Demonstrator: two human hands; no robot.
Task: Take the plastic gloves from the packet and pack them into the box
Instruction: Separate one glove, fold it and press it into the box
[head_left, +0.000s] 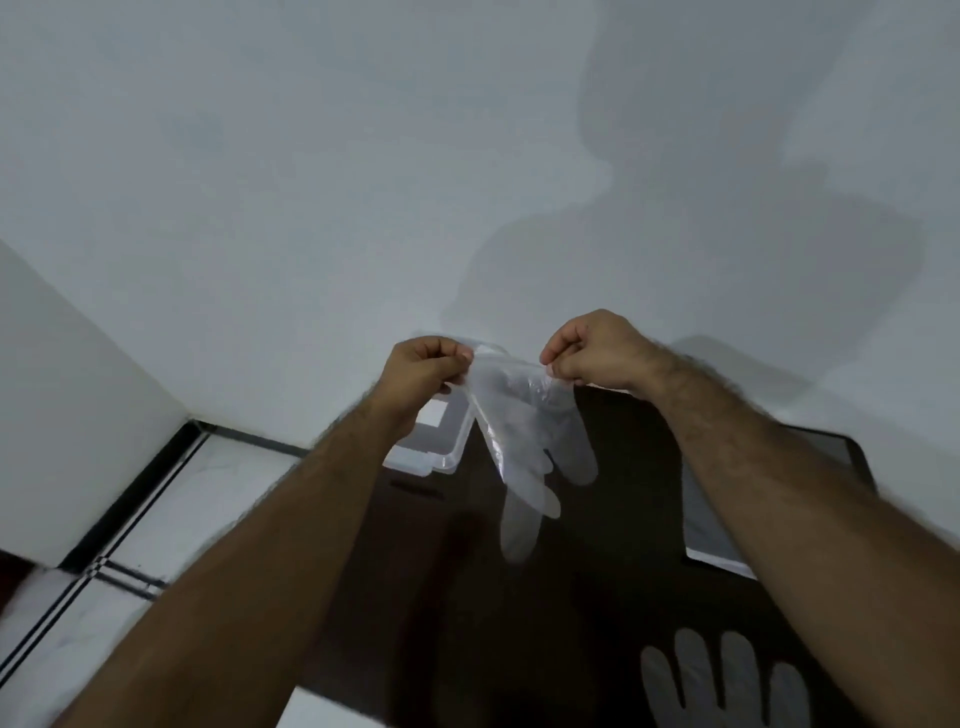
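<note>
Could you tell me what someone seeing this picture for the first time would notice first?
The eye goes to the clear plastic glove hanging in mid-frame, pinched at its cuff between the left hand and the right hand above the dark table. Behind it, at the table's far edge, sits a clear plastic box, and another glove lies flat near the bottom right.

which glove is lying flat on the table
The glove at the near edge, spread flat on the dark table. The other glove hangs pinched between both hands.
</note>
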